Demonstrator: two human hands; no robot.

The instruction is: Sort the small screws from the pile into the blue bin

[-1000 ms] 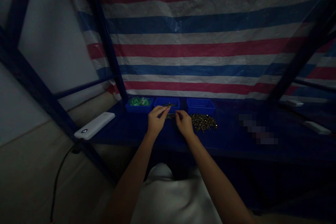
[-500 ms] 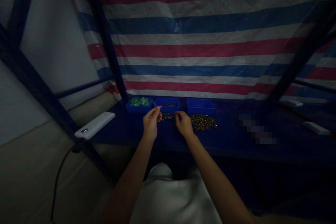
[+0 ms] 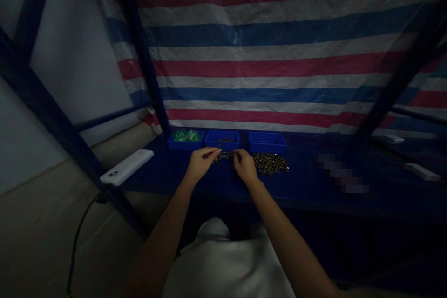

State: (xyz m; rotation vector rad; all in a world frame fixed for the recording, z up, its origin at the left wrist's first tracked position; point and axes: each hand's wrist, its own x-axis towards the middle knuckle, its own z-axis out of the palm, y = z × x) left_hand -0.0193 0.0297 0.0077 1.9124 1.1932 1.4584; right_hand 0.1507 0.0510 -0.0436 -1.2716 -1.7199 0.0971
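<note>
My left hand (image 3: 201, 164) is at the left end of a small heap of long thin screws (image 3: 226, 154), thumb and fingers pinched together at its edge. Whatever is between those fingertips is too small and dark to make out. On the heap's other side is my right hand (image 3: 246, 166), with its fingers curled and its tips at the screws. What it grips, if anything, is hidden. Just right of this hand lies a larger pile of brassy, short-looking fasteners (image 3: 270, 164).
Along the table's back stand a blue bin with green and clear packets (image 3: 187, 136), a blue bin with a few screws (image 3: 209, 139) and another blue bin (image 3: 267, 139). A white oblong device (image 3: 127, 166) lies at the left. Behind hangs a striped sheet (image 3: 244, 67).
My left hand has come down and turned inward to the screws; the thin screw that stuck up from its fingers no longer shows. My right hand stays almost where it was.
</note>
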